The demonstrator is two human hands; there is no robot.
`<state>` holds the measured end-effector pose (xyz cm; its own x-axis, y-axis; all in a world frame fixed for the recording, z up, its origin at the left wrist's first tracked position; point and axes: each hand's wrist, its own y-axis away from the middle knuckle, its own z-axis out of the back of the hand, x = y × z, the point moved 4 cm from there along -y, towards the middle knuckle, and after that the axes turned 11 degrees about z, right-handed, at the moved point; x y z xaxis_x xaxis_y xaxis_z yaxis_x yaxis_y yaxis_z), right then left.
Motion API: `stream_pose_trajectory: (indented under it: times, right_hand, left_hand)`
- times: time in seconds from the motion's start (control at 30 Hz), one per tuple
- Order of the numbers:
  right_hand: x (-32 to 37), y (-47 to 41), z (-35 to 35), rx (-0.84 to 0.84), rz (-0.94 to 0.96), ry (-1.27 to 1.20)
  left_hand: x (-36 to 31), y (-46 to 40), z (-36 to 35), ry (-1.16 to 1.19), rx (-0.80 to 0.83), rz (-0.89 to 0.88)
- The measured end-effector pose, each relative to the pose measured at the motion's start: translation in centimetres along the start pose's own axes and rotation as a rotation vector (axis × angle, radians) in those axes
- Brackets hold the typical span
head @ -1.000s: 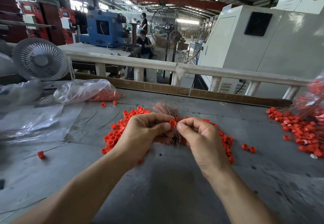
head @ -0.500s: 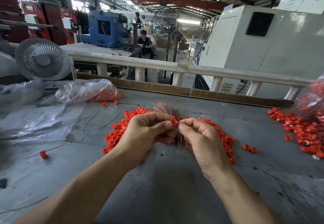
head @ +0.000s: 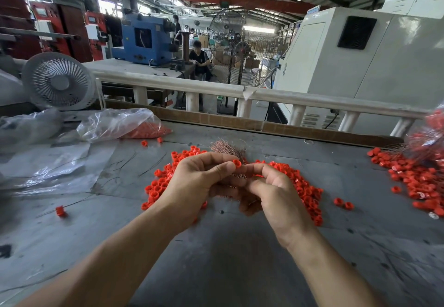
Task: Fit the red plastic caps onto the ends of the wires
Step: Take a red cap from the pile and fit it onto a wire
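Both forearms reach over the grey desk [head: 216, 270]. The left hand [head: 197, 186] pinches a red cap [head: 237, 163] between thumb and forefinger, its open mouth facing up and away. The right hand [head: 274, 193] has curled fingers meeting the left; what it grips is hidden. The wires [head: 229, 149] fan out away from the person, their near ends covered by the hands. Loose caps [head: 305, 191] lie under and around both hands. More caps [head: 413, 177] lie right, a plastic bag [head: 120, 124] and fan [head: 58, 82] far left.

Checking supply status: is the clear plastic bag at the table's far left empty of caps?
No, the clear plastic bag holds a heap of red caps at its right end.
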<state>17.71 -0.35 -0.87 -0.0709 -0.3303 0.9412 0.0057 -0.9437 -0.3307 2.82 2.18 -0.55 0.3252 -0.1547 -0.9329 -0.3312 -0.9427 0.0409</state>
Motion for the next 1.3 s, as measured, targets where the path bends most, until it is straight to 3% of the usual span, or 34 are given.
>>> stream_pose_trajectory:
  times: [0.27, 0.47, 0.57, 0.93, 1.13, 1.3]
  right_hand:
    - [-0.3, -0.1, 0.1, 0.017, 0.011, 0.015]
    - [-0.1, -0.8, 4.1, -0.348, 0.1, 0.54]
    - [0.4, -0.9, 6.1, -0.438, 0.086, 0.72]
    - [-0.9, -1.0, 5.8, -0.212, -0.056, 1.011]
    - [-1.2, -1.1, 5.1, -0.181, -0.06, 1.192]
    - [-1.2, -1.2, 4.8, -0.187, -0.073, 1.204]
  left_hand:
    - [0.3, -0.3, 0.3, 0.018, 0.01, 0.034]
    - [0.3, -0.3, 0.6, 0.007, -0.025, 0.021]
    - [0.2, -0.3, 0.6, 0.012, -0.035, 0.025]
    - [0.3, -0.4, 1.0, 0.013, -0.058, 0.032]
    - [0.5, -0.5, 0.9, -0.006, -0.051, 0.033]
    - [0.7, -0.6, 1.0, -0.015, -0.05, 0.036]
